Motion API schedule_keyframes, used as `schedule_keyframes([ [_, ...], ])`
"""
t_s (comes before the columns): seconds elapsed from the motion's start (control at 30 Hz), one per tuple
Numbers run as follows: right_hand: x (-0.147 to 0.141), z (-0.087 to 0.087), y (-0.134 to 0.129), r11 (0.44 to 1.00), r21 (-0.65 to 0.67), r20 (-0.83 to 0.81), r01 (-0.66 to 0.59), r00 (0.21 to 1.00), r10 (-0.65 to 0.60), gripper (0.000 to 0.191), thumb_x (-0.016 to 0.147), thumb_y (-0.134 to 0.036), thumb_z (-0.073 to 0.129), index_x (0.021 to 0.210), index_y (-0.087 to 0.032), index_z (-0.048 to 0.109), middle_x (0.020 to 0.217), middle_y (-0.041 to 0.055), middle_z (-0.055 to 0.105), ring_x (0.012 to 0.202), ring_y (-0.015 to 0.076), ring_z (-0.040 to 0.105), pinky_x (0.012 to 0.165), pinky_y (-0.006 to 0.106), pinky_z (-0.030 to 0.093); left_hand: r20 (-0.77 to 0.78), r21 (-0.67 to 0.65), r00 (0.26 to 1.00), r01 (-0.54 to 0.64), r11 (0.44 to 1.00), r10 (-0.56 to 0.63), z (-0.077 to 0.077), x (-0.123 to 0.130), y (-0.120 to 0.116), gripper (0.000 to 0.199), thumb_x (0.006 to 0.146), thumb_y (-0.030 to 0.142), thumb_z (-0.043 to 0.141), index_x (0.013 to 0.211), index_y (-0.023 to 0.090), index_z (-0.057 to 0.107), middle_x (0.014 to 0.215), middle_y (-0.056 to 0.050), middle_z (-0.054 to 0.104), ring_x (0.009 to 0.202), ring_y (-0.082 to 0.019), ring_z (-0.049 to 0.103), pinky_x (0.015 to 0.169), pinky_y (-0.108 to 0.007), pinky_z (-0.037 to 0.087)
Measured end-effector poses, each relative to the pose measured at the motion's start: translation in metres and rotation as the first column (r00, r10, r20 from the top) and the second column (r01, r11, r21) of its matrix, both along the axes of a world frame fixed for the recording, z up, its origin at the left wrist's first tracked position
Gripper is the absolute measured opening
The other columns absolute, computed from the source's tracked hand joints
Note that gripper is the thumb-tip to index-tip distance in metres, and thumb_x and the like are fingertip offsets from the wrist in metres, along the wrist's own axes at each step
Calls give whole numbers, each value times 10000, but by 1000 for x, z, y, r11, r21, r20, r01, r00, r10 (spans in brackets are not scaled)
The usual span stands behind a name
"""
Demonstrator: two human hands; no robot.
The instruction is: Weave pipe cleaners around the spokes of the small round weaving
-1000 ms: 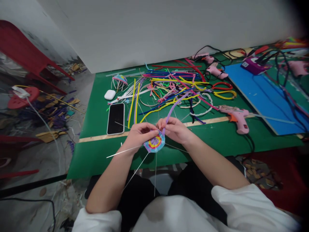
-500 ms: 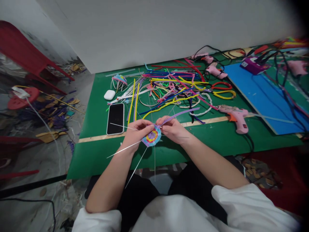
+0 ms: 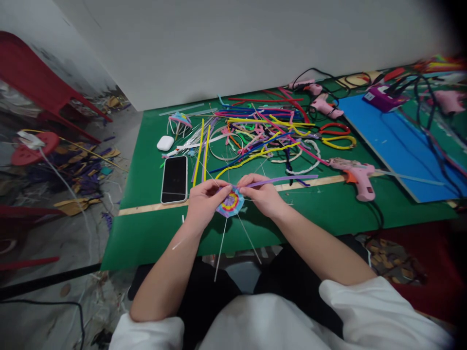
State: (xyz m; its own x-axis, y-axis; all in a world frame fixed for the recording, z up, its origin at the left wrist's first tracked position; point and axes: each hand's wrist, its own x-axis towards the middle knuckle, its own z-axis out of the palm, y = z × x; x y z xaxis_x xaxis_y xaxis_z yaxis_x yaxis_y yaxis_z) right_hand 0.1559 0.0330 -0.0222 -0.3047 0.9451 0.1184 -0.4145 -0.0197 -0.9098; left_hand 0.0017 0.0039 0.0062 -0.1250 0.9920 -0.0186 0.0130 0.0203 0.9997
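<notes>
A round woven disc (image 3: 231,202) in purple, yellow, red and light blue has several thin wires sticking out around it. My left hand (image 3: 206,197) pinches the disc at its upper left edge. At the upper right edge, my right hand (image 3: 260,193) is closed on a purple pipe cleaner (image 3: 292,179), whose free end points right over the table. Two wires reach down past the front edge of the green table (image 3: 146,233). Beyond the hands lies a heap of colourful pipe cleaners (image 3: 255,133).
Left of my hands lie a phone (image 3: 174,179) and a white case (image 3: 165,143). To the right are a pink glue gun (image 3: 359,177), scissors (image 3: 339,142) and a blue board (image 3: 386,150). A red chair (image 3: 32,82) stands at far left.
The disc and its wires have turned, the lower wires swinging to the right. The purple pipe cleaner's free end has moved right and down. Both hands have shifted slightly.
</notes>
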Motion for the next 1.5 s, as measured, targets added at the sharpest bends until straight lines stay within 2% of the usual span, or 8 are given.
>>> schedule_keyframes([
  [0.17, -1, 4, -1, 995, 1, 147, 101, 984, -100, 137, 638, -274, 741, 661, -183, 641, 660, -23, 635, 608, 93, 566, 576, 229, 459, -238, 164, 966, -67, 984, 105, 2, 2, -4, 133, 698, 285, 684, 757, 167, 697, 743, -18, 681, 633, -110, 616, 604, -204, 503],
  [0.37, 0, 3, -2, 988, 76, 161, 132, 977, -143, 105, 660, -252, 723, 640, -188, 642, 642, -26, 608, 606, 88, 538, 570, 227, 432, -362, 283, 917, -64, 957, 168, 2, 3, -8, 106, 725, 271, 661, 775, 187, 703, 755, -14, 679, 659, -108, 612, 621, -203, 499],
  [0.57, 1, 3, -1, 986, 91, 204, 143, 966, -159, 87, 675, -271, 713, 680, -197, 668, 685, -19, 645, 642, 100, 575, 603, 235, 464, -57, -8, 996, 74, 997, -74, 5, 3, -3, 233, 666, 307, 721, 863, 185, 698, 855, -31, 692, 733, -126, 634, 664, -205, 513],
  [0.63, 1, 3, -1, 982, 105, 218, 156, 960, -176, 83, 673, -266, 715, 679, -196, 672, 688, -20, 648, 644, 98, 581, 614, 232, 473, 21, -76, 995, 94, 993, -93, 4, 4, -2, 253, 648, 316, 735, 854, 173, 703, 831, -38, 693, 717, -130, 631, 659, -212, 512],
  [0.87, -2, 6, -2, 981, 57, 217, 185, 957, -193, 107, 656, -264, 726, 706, -192, 663, 693, -21, 644, 632, 99, 588, 612, 235, 497, 46, -58, 996, -72, 996, 74, 3, 8, -3, 206, 620, 308, 754, 754, 159, 707, 734, -25, 685, 649, -109, 609, 618, -194, 501],
  [1.13, 5, 8, -5, 989, 145, 225, 24, 973, -57, 132, 740, -272, 672, 860, -218, 688, 838, 2, 667, 789, 123, 625, 713, 251, 510, 46, -15, 986, -159, 987, 159, 2, 7, -2, 209, 620, 304, 752, 756, 153, 703, 743, -26, 686, 674, -114, 617, 640, -202, 504],
  [1.3, 3, 5, -7, 992, 120, 181, -33, 983, 11, 188, 741, -258, 676, 928, -257, 693, 928, 7, 653, 858, 137, 627, 766, 286, 515, 78, -9, 979, -186, 983, 186, 2, 5, 0, 216, 624, 302, 748, 765, 147, 697, 725, -25, 680, 654, -116, 619, 622, -211, 506],
  [1.5, 0, -1, -5, 965, 260, 244, 18, 966, -84, 158, 785, -298, 627, 916, -276, 712, 949, 31, 679, 885, 156, 618, 810, 344, 511, 104, -4, 971, -218, 976, 217, -1, 4, 2, 219, 622, 298, 748, 767, 143, 693, 721, -22, 677, 642, -109, 614, 623, -210, 506],
])
